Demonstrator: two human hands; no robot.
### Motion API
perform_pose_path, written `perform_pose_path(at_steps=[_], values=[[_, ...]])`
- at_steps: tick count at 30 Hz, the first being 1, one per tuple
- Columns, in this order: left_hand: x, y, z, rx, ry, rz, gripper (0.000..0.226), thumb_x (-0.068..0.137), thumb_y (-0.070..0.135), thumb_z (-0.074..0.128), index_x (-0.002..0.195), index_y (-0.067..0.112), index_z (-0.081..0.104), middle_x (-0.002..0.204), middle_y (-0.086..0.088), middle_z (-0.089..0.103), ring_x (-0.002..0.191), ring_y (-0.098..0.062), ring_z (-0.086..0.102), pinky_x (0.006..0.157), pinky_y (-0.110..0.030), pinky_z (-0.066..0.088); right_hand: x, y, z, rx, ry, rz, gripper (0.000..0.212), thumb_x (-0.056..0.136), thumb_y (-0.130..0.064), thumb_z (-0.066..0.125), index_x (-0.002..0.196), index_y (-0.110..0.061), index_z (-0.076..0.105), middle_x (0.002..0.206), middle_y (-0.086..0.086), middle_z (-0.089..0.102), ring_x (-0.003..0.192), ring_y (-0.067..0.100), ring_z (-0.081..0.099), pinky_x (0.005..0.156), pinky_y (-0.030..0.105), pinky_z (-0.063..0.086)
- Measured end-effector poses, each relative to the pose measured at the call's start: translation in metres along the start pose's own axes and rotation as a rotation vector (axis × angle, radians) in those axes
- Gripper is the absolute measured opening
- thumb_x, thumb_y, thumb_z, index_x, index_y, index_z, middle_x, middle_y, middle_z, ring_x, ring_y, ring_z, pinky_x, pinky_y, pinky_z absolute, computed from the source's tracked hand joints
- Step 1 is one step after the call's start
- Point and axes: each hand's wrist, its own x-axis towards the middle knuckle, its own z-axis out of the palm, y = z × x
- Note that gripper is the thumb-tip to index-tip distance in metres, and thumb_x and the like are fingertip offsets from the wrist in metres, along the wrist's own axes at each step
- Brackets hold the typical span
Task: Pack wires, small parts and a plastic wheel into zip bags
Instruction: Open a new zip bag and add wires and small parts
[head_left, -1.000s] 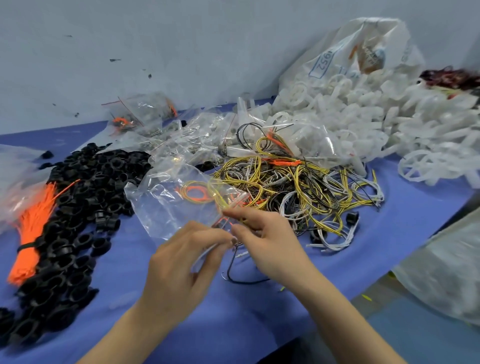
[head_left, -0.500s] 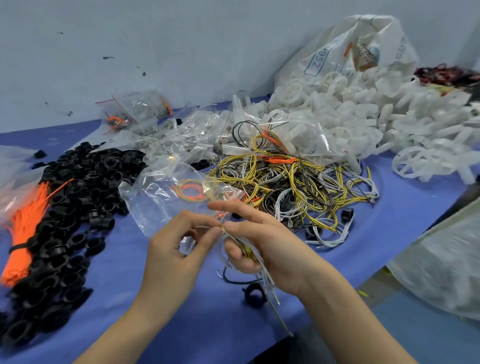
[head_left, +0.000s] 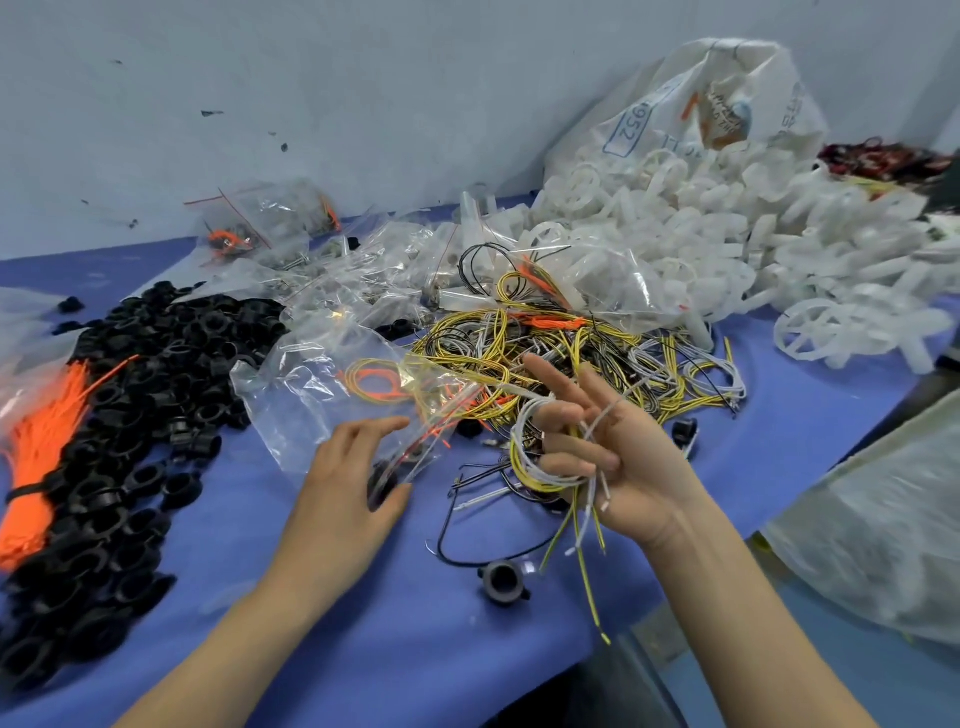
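One wire coil (head_left: 540, 457) looped round right hand (head_left: 618, 457) fingers | left hand (head_left: 353, 483) perhaps pinching zip bag (head_left: 332, 405)

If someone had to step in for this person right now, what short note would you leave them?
Right hand: holds a coil of yellow and white wires, raised above the table.
Left hand: pinches a small black part at the mouth of the zip bag.
Done: the bag already holds yellow and orange wires.
Left: put the coil and black part in, add a white plastic wheel from the pile, then seal the bag.
Loose black part lies near the table's front edge.
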Motion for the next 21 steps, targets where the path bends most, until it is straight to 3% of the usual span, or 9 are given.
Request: perform_pose_path(at_steps=[3,5,6,8,10,13,15,18,21], values=[[0.003,0.000,-0.003,-0.011,0.073,0.010,0.055,0.084,0.000,0.067,0.126,0.033,0.053,0.112,0.010,0.049,0.092,-0.001,0.055,0.075,-0.017,0.037,-0.007,-0.022,-0.005,-0.007,0.081,-0.137,0.064,0.085,-0.067,0.035,0.112,-0.013,0.058,0.063,-0.002,0.054,0.041,0.003,0.014,0.039,0.012,0.022],[0.006,0.000,-0.006,-0.028,0.112,0.022,0.054,0.085,-0.003,0.063,0.120,0.037,0.054,0.110,0.009,0.052,0.090,0.006,0.055,0.069,-0.019,0.041,-0.013,-0.045,-0.004,-0.125,0.165,-0.288,0.071,0.074,-0.071,0.041,0.117,-0.017,0.054,0.072,-0.003,0.053,0.040,0.003,0.016,0.041,0.012,0.028],[0.007,-0.001,-0.007,-0.027,0.113,0.028,0.053,0.086,-0.004,0.062,0.118,0.037,0.056,0.109,0.010,0.052,0.089,0.005,0.055,0.069,-0.018,0.042,-0.014,-0.055,-0.001,-0.213,0.189,-0.357,0.066,0.074,-0.065,0.047,0.120,-0.019,0.052,0.076,-0.003,0.053,0.039,0.003,0.020,0.042,0.012,0.032],[0.007,-0.002,-0.007,0.007,0.092,0.044,0.047,0.086,-0.006,0.060,0.114,0.032,0.064,0.106,0.009,0.053,0.082,-0.002,0.056,0.068,-0.013,0.039,-0.012,-0.069,0.010,-0.432,0.193,-0.437,0.049,0.079,-0.033,0.061,0.125,-0.022,0.050,0.076,-0.004,0.058,0.038,0.002,0.026,0.043,0.014,0.034],[0.007,-0.004,-0.006,0.032,0.085,0.037,0.045,0.085,-0.008,0.059,0.112,0.027,0.067,0.106,0.005,0.058,0.077,-0.004,0.055,0.068,-0.015,0.034,-0.001,-0.071,0.022,-0.702,0.187,-0.414,0.058,0.069,-0.009,0.067,0.124,-0.022,0.054,0.077,0.000,0.061,0.039,0.003,0.029,0.044,0.015,0.032],[0.008,-0.007,-0.006,-0.012,0.105,-0.016,0.058,0.083,-0.013,0.051,0.120,0.030,0.062,0.107,0.004,0.060,0.082,0.002,0.057,0.072,-0.018,0.035,0.017,-0.060,0.037,-1.085,0.192,-0.256,0.069,0.057,-0.021,0.079,0.122,-0.029,0.059,0.082,0.003,0.055,0.049,0.006,0.041,0.050,0.019,0.037],[0.009,-0.010,-0.006,-0.028,0.114,-0.041,0.069,0.082,-0.015,0.046,0.128,0.037,0.055,0.106,0.006,0.060,0.083,-0.006,0.056,0.073,-0.021,0.038,0.030,-0.056,0.039,-1.253,0.222,-0.223,0.077,0.058,-0.009,0.083,0.127,-0.032,0.055,0.095,0.006,0.060,0.067,0.010,0.054,0.056,0.022,0.045],[0.009,-0.013,-0.006,-0.047,0.114,-0.052,0.075,0.081,-0.015,0.047,0.130,0.042,0.051,0.105,0.007,0.060,0.087,-0.011,0.059,0.074,-0.022,0.042,0.053,-0.048,0.033,-1.643,0.280,-0.341,0.069,0.077,0.011,0.059,0.131,-0.032,0.051,0.093,0.005,0.061,0.071,0.012,0.056,0.055,0.018,0.047],[0.009,-0.012,-0.005,-0.048,0.105,-0.057,0.075,0.081,-0.014,0.048,0.131,0.043,0.051,0.105,0.006,0.061,0.088,-0.014,0.060,0.074,-0.025,0.043,0.067,-0.041,0.013,-2.228,0.363,-0.311,0.064,0.083,0.009,0.048,0.136,-0.027,0.047,0.102,0.006,0.065,0.093,0.022,0.060,0.076,0.033,0.053]])
